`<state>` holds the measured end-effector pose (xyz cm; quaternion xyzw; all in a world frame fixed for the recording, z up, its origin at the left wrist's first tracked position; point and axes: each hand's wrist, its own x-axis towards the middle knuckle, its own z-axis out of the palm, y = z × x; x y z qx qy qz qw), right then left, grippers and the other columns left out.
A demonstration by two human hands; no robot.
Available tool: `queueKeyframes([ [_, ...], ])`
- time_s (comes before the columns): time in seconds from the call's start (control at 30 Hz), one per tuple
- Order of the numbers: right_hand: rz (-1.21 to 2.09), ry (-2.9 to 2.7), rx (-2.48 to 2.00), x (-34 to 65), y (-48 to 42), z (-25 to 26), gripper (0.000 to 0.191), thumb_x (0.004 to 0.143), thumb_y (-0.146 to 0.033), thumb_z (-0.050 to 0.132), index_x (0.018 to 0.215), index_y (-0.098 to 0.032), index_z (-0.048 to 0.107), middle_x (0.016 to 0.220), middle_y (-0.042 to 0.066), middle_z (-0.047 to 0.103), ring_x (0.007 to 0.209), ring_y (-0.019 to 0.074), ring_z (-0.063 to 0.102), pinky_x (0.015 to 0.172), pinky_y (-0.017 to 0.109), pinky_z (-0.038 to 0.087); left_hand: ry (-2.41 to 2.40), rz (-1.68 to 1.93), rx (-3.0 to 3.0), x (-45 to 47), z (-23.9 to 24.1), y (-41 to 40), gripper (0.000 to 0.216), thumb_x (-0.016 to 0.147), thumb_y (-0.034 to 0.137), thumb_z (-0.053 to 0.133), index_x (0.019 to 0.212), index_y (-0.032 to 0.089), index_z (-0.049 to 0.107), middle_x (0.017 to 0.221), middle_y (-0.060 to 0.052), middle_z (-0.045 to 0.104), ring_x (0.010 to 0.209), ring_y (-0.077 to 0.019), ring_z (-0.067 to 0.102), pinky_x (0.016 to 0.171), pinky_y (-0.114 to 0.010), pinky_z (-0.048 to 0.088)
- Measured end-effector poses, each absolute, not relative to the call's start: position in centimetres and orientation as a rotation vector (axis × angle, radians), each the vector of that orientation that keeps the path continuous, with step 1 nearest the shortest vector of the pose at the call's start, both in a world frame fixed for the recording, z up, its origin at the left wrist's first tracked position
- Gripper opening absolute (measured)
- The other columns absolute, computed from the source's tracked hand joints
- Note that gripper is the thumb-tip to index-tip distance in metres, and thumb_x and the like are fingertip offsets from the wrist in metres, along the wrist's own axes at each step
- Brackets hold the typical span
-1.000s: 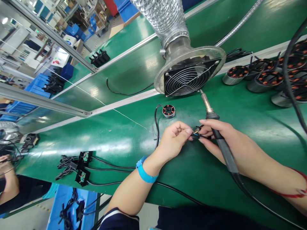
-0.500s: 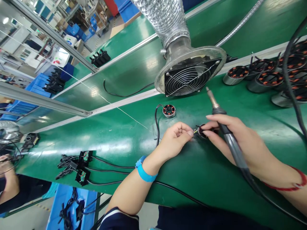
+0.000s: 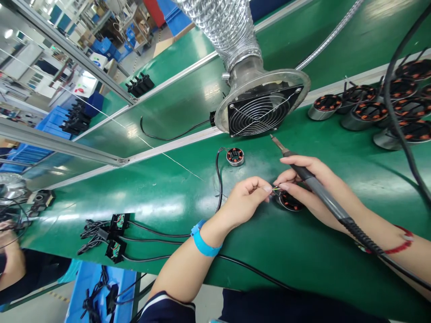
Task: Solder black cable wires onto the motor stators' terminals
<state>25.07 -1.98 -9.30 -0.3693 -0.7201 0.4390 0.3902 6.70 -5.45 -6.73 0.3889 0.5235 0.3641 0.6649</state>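
Observation:
My left hand [image 3: 247, 197] pinches thin wires [image 3: 276, 189], one of them yellow-green, between thumb and fingertips. In my right hand [image 3: 332, 190] lies a soldering iron [image 3: 316, 186], its tip pointing up and left towards the fan. The right thumb and a fingertip also pinch at the wires, close to the left fingertips. Just below them a motor stator [image 3: 290, 202] with orange-red windings rests on the green bench, partly hidden by the right fingers. Farther back sits another stator [image 3: 235, 157] with a black cable [image 3: 218, 175] attached.
A fume extractor fan [image 3: 262, 115] on a silver duct hangs over the bench. Several stators in metal rings [image 3: 365, 115] stand at the back right, behind a hanging black cable [image 3: 392, 107]. Black boxes [image 3: 116, 249] with cables lie left. A co-worker's hand [image 3: 8, 235] shows far left.
My right fingers have shifted left and up from the stator onto the wires. The iron's tip has swung left and slightly down. More of the stator shows now.

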Motion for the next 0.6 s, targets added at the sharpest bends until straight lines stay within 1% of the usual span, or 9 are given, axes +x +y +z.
queueKeyframes([
  [0.13,0.84,-2.064,-0.791,25.4,-1.8,-9.0,0.034,0.099,-0.023,0.053,0.132,-0.03,0.05,0.09,-0.001,0.072,0.069,0.0136,0.069,0.062,0.023,0.054,1.174,0.837,0.903,6.6,-6.8,-5.6,0.042,0.076,0.056,0.071,0.075,0.017,0.055,0.064,0.004,0.051,0.063,-0.0084,0.045,0.066,-0.025,0.035],
  [0.2,0.699,-2.15,-0.718,25.7,-1.6,-8.7,0.033,0.101,-0.023,0.052,0.133,-0.031,0.051,0.091,-0.001,0.072,0.073,0.0152,0.07,0.066,0.025,0.055,1.175,0.831,0.929,6.5,-6.7,-5.6,0.044,0.076,0.059,0.07,0.075,0.017,0.055,0.064,0.005,0.05,0.064,-0.0088,0.046,0.067,-0.025,0.036],
  [0.27,0.641,-2.188,-0.691,25.8,-1.5,-8.4,0.034,0.101,-0.024,0.051,0.134,-0.031,0.051,0.09,0.0,0.071,0.075,0.0164,0.07,0.067,0.026,0.055,1.182,0.823,0.97,6.4,-6.5,-5.6,0.043,0.077,0.058,0.069,0.075,0.018,0.055,0.065,0.004,0.05,0.065,-0.0091,0.046,0.068,-0.026,0.037],
  [0.4,0.719,-2.192,-0.734,25.6,-1.4,-8.2,0.038,0.102,-0.023,0.049,0.139,-0.031,0.046,0.089,-0.001,0.07,0.069,0.015,0.069,0.063,0.025,0.055,1.189,0.826,1.02,6.3,-6.4,-5.5,0.039,0.079,0.054,0.068,0.076,0.017,0.055,0.066,0.004,0.051,0.065,-0.0089,0.045,0.068,-0.026,0.037],
  [0.53,0.899,-2.112,-0.791,25.6,-1.5,-9.2,0.041,0.101,-0.026,0.052,0.14,-0.03,0.043,0.101,0.002,0.071,0.077,0.0148,0.072,0.067,0.023,0.058,1.172,0.844,1.051,6.2,-6.5,-5.4,0.033,0.081,0.047,0.066,0.076,0.017,0.055,0.066,0.004,0.051,0.062,-0.0081,0.043,0.066,-0.025,0.036],
  [0.6,0.982,-2.047,-0.805,25.8,-1.7,-9.7,0.04,0.1,-0.03,0.055,0.139,-0.031,0.044,0.099,0.001,0.069,0.077,0.0137,0.071,0.067,0.021,0.059,1.176,0.843,1.056,6.2,-6.6,-5.4,0.031,0.081,0.046,0.066,0.076,0.017,0.056,0.065,0.005,0.051,0.062,-0.0079,0.043,0.065,-0.025,0.036],
])
